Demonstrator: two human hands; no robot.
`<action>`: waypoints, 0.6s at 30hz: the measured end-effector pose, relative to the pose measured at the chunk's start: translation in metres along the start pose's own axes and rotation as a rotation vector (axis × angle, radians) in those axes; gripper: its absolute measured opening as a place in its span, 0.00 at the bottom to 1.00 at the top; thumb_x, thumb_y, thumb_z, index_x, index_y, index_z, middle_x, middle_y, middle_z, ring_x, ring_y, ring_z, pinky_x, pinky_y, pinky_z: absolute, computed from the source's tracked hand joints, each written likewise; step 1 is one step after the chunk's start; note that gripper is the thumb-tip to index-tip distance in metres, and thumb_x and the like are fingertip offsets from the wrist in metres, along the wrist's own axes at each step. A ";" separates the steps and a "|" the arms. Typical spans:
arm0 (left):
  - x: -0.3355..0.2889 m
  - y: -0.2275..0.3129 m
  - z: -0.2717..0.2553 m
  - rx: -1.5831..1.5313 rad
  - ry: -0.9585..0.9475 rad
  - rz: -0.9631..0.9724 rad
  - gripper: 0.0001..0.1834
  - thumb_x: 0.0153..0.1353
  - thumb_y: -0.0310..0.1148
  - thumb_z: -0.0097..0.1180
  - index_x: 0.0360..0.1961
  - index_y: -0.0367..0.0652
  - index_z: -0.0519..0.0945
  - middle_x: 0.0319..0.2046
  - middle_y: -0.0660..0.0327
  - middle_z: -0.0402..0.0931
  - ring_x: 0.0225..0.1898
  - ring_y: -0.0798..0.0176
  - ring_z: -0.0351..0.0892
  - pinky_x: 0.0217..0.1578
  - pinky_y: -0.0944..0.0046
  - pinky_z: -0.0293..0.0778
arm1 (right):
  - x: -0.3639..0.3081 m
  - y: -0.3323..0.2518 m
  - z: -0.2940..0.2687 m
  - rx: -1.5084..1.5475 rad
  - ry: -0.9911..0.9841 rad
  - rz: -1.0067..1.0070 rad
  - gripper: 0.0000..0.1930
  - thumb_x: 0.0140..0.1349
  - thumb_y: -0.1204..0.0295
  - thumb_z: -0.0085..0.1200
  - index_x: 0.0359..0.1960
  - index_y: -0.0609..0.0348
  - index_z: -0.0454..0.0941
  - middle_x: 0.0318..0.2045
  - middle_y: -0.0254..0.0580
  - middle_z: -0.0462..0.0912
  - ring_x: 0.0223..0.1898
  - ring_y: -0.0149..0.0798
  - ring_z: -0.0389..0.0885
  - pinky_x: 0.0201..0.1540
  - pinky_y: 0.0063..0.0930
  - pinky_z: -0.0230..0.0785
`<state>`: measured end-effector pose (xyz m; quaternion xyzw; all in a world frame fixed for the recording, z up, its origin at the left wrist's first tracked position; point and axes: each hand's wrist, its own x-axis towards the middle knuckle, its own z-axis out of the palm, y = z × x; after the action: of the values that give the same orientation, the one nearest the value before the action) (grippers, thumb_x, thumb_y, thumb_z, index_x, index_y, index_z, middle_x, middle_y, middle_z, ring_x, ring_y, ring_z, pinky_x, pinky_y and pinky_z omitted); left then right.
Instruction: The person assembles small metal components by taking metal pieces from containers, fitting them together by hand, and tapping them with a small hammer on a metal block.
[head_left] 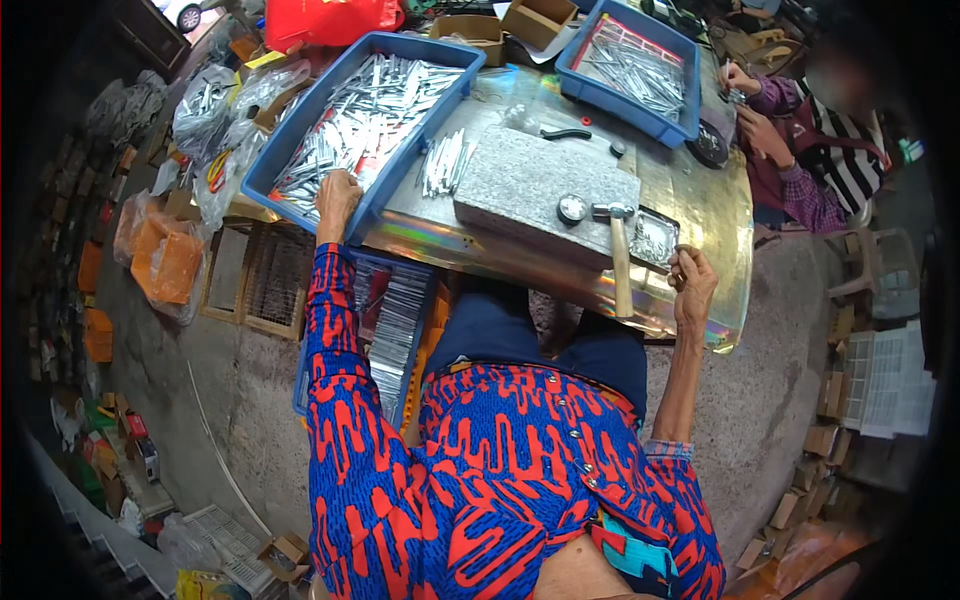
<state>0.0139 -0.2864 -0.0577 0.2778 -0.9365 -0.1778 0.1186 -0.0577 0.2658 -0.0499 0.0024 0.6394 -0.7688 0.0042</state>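
Reflective gold sheeting covers the worktable [725, 205], which stands on a grey concrete floor [240, 400]. I view the station from above through the head camera. Left hand [338, 197]: positioned over the near corner of the large blue tray [400, 178], fingers curled narrow and directed at the metal strips [375, 110] heaped inside. From this angle I cannot tell whether the fingers grip a strip. Right hand [692, 275]: located at the right side of the small dark-rimmed tray [678, 236] of small metal parts [652, 243]. Its thumb and forefinger are close together; I cannot tell whether a part is held between them.

Between the hands I note a speckled stone block [535, 185]. A round container [572, 209] and the head of a hammer [619, 260] rest on it; the hammer's wooden handle extends past the block toward the wearer. Loose strips [447, 165] lie between the large tray and the block. Beyond the table's right side, a co-worker [845, 130] handles small items, too indistinct for me to identify.
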 end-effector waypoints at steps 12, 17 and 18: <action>0.027 -0.030 0.029 0.324 0.001 0.110 0.13 0.49 0.35 0.47 0.25 0.35 0.78 0.29 0.42 0.76 0.34 0.40 0.76 0.32 0.46 0.70 | 0.026 0.016 -0.010 -0.161 0.143 0.057 0.09 0.54 0.77 0.46 0.34 0.71 0.74 0.20 0.39 0.75 0.18 0.24 0.68 0.17 0.17 0.62; 0.027 -0.030 0.024 0.330 0.061 0.173 0.16 0.49 0.38 0.47 0.27 0.34 0.78 0.29 0.42 0.76 0.33 0.39 0.75 0.33 0.46 0.69 | 0.048 0.030 -0.020 -0.384 0.119 -0.001 0.09 0.52 0.75 0.44 0.31 0.67 0.75 0.20 0.42 0.77 0.19 0.29 0.72 0.21 0.21 0.66; 0.027 -0.021 0.020 0.316 0.023 0.119 0.17 0.49 0.39 0.46 0.27 0.34 0.78 0.29 0.42 0.76 0.33 0.39 0.75 0.33 0.46 0.69 | 0.051 0.033 -0.024 -0.584 0.103 -0.069 0.10 0.51 0.74 0.43 0.31 0.66 0.75 0.21 0.46 0.78 0.21 0.36 0.75 0.24 0.26 0.68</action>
<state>-0.0046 -0.3125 -0.0807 0.2389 -0.9663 -0.0179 0.0947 -0.1087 0.2835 -0.0870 0.0185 0.8327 -0.5509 -0.0540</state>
